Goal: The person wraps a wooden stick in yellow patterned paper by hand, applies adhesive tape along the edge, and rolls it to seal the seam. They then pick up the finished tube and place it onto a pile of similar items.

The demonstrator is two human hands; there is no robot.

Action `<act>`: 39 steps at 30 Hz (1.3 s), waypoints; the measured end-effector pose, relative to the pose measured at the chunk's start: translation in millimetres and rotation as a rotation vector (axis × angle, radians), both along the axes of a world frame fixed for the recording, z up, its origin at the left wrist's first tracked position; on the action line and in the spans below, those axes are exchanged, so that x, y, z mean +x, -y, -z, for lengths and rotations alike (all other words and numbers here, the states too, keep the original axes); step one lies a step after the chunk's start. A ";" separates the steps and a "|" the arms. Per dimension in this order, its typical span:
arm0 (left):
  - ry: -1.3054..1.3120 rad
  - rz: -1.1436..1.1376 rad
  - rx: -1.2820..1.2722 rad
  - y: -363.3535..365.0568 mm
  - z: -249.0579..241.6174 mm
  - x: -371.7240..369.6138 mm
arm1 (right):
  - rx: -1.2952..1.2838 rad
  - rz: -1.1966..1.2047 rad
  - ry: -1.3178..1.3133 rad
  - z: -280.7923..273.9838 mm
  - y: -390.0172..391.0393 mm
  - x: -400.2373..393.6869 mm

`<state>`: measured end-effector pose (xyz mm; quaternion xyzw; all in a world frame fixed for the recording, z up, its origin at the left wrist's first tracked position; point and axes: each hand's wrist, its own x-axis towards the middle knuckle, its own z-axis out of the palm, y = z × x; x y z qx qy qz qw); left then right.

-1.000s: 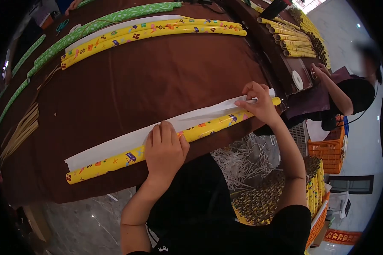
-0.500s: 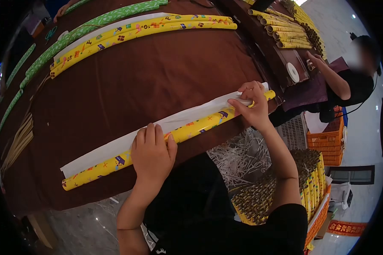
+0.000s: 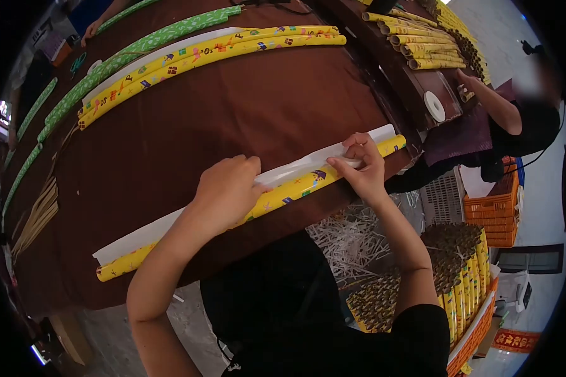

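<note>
A roll of yellow printed wrapping paper (image 3: 295, 191) lies slantwise along the near edge of the table, its white underside showing as a loose flap on the far side. My left hand (image 3: 226, 191) is bent over the middle of the roll, fingers and thumb closed on the white flap. Farther right, my right hand (image 3: 366, 173) pinches the paper with curled fingers and thumb near the roll's right end. Fingertips of the left hand are partly hidden.
Yellow rolls (image 3: 214, 47) and green rolls (image 3: 151, 41) lie across the far side of the brown-covered table (image 3: 188, 138). Upper right, a co-worker's hand (image 3: 468, 81) is near stacked yellow tubes (image 3: 421, 44) and a white tape reel (image 3: 434, 107). Packed rolls (image 3: 462, 289) and shredded paper (image 3: 352, 235) sit below.
My left hand has slid right along the roll and turned, its fingers now at the white flap. My right hand has shifted slightly left, away from the roll's right end.
</note>
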<state>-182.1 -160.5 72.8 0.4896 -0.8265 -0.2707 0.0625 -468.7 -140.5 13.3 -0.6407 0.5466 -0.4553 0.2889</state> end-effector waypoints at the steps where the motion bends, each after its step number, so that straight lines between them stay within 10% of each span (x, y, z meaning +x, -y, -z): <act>1: 0.004 0.007 -0.001 7.7 -0.8 -3.8 | -0.007 0.002 -0.002 0.3 -1.6 0.0; 12: -0.463 0.017 0.741 42.7 17.7 -18.2 | 0.048 -0.073 0.227 -15.5 -1.6 9.6; 39: -0.629 -0.130 0.847 47.4 14.0 -48.1 | -0.092 0.123 -0.201 -9.0 5.8 15.0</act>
